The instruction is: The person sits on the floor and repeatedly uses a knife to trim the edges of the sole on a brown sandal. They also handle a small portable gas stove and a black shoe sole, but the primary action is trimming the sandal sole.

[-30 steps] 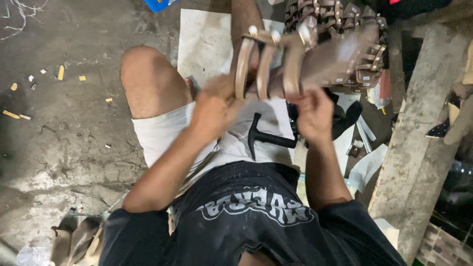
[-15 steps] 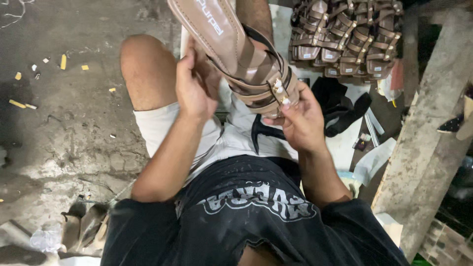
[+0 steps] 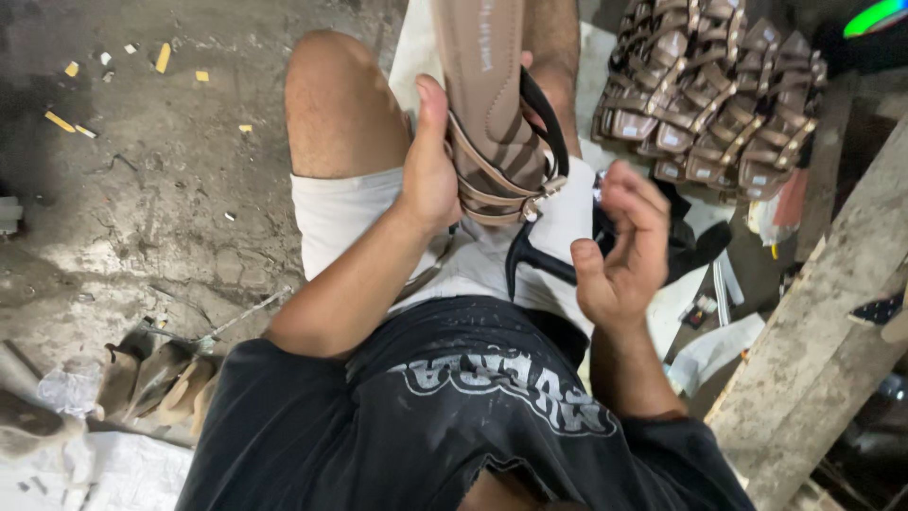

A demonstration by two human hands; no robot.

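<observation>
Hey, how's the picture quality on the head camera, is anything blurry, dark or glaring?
Head view: the sandal and left hand are sharp and evenly lit; the right hand is slightly soft at the fingertips; the far right corners fall into shadow; a green glow flares top right.

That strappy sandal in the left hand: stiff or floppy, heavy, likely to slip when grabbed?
The sandal probably has a fairly stiff sole: it stands straight, gripped by the left hand at one side only. Likely light, since one hand carries it. Its thin straps look flexible and may snag fingers; the smooth sole could be somewhat slippery.
</observation>
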